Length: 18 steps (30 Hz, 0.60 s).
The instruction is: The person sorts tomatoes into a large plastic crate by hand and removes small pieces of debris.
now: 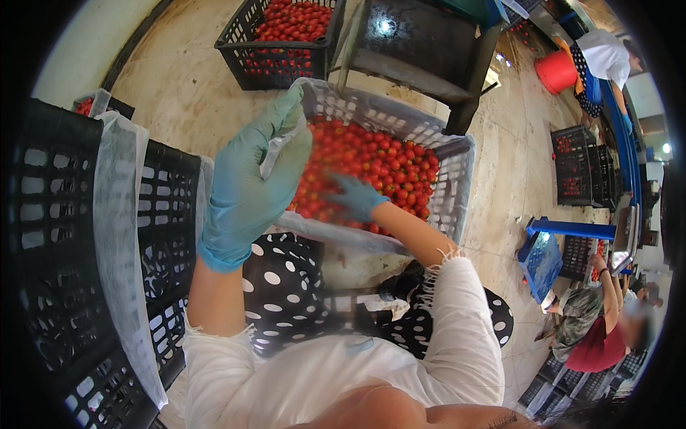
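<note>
Many small toms (400, 166), prob. light, smooth, bruisable; cup round sides. R grip (354, 198) fingers apart, blurred; L grip (254, 179) can't tell.

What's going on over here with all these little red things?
A person wearing blue gloves is handling what look like small tomatoes in a pale crate. The right hand is at the tomatoes, too blurred to tell whether it holds any. The left hand is at the crate's left end; whether it grips anything is unclear. Beyond stands a black crate, also holding tomatoes.
</note>
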Tool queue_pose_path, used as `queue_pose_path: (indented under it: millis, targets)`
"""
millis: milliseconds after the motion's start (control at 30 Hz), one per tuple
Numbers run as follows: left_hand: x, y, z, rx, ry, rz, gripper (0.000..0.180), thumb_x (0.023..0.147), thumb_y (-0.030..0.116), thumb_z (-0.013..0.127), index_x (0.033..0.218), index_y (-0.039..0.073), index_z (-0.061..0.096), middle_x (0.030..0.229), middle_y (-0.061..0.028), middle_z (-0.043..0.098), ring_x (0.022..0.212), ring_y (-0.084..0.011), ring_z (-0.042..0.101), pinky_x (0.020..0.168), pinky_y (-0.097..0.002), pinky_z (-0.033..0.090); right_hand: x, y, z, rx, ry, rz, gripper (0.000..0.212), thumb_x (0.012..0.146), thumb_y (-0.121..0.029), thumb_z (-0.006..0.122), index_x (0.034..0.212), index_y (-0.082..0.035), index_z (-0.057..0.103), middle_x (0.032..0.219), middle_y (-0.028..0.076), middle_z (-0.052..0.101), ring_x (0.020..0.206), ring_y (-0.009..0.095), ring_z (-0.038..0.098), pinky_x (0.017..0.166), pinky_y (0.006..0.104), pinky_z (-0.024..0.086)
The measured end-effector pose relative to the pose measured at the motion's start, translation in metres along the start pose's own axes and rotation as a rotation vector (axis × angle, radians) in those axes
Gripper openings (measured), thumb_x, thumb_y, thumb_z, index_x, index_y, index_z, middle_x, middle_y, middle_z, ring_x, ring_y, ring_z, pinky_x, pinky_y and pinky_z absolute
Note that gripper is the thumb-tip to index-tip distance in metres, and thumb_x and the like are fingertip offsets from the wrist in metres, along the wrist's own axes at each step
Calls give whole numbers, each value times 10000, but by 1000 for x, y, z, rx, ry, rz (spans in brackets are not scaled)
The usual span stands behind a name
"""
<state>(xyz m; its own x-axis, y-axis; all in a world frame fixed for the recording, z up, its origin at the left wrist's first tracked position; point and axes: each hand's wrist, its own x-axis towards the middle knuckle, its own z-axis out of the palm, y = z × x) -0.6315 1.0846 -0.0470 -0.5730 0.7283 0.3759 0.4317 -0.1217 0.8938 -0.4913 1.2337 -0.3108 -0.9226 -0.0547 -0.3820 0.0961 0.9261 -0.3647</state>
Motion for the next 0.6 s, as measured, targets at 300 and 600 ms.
queue_pose_path:
  millis: [300, 600]
  targets:
    - [-3, 1, -4, -125, 9, -101, 403, 825, -29, 553, 1221, -10, 479, 1053, -52, 579, 895, -69, 509, 790, -198, 425, -3, -20, -29, -98, -253, 334, 491, 733, -221, 589, 1205, -169, 465, 1239, 159, 412, 1074, 357, 482, 809, 475, 452]
    - [3, 0, 8, -7, -13, -42, 403, 805, -42, 569, 1200, -21, 492, 1096, -100, 581, 969, -119, 541, 845, -237, 427, 104, -51, 18, 338, 146, 141, 724, 712, -217, 609, 1335, -84, 264, 1232, 278, 368, 1072, 408, 484, 908, 457, 411]
